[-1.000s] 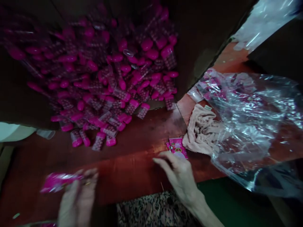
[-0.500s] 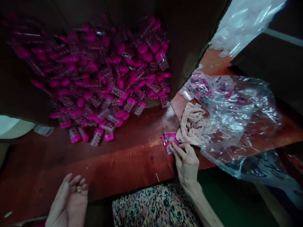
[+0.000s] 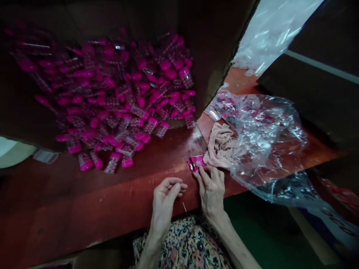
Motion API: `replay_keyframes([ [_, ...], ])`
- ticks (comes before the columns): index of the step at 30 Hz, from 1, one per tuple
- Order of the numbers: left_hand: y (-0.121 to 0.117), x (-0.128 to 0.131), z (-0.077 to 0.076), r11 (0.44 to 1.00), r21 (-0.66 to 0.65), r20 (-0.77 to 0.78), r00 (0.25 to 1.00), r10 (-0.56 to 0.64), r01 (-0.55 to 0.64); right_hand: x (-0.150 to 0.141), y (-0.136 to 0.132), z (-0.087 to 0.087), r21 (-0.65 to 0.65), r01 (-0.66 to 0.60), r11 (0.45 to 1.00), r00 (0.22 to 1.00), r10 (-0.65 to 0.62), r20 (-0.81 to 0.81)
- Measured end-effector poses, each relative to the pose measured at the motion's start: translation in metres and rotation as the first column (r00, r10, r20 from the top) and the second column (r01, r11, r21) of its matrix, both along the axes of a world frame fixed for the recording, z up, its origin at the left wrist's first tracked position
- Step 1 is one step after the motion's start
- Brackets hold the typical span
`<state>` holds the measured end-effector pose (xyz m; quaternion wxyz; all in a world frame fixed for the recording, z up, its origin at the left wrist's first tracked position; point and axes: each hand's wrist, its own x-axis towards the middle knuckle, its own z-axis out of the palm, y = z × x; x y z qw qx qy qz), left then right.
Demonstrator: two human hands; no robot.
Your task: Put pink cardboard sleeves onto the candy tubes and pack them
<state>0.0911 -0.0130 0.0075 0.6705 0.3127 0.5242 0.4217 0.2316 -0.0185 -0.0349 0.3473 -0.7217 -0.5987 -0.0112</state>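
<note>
My right hand (image 3: 212, 186) reaches over the red table, its fingertips pinched at the near edge of a small pink printed packet (image 3: 198, 160). A second one seems to lie partly under it on the left. Just left of them, my left hand (image 3: 165, 200) hovers near the table edge. Its fingers are loosely bent with the thumb close to them, and nothing shows in it. Beyond the hands, a heap of clear bottles with bright pink caps (image 3: 151, 124), filled with small round beads, spills from a dark open carton (image 3: 209, 71).
Right of the packets lies a crumpled pale pink cloth (image 3: 220, 145). A clear plastic bag (image 3: 260, 149) with pink packets inside spreads beside it. A clear plastic piece (image 3: 45, 156) and a pale rounded container (image 3: 12, 153) are at the left. White pieces in plastic (image 3: 276, 33) lie behind.
My left hand has come from the lower left to beside my right hand, its palm turning away. My right hand stays at the packets, which have shifted slightly. The camera view has turned a little.
</note>
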Motion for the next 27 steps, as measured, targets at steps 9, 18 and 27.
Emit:
replay_keyframes([
  [9,0.015,0.008,-0.006,0.999,0.016,0.006,0.999,-0.032,0.032,0.005,-0.003,0.002,0.054,0.019,0.998,0.994,-0.013,-0.11],
  [18,0.03,0.037,0.004,0.987,0.055,0.051,0.987,-0.155,0.152,0.003,-0.008,0.009,0.166,0.03,0.986,0.982,0.002,-0.188],
  [27,0.041,0.031,-0.004,0.964,0.083,0.016,0.967,-0.254,0.252,0.0,-0.006,0.055,0.043,-0.199,0.979,0.959,0.203,-0.2],
])
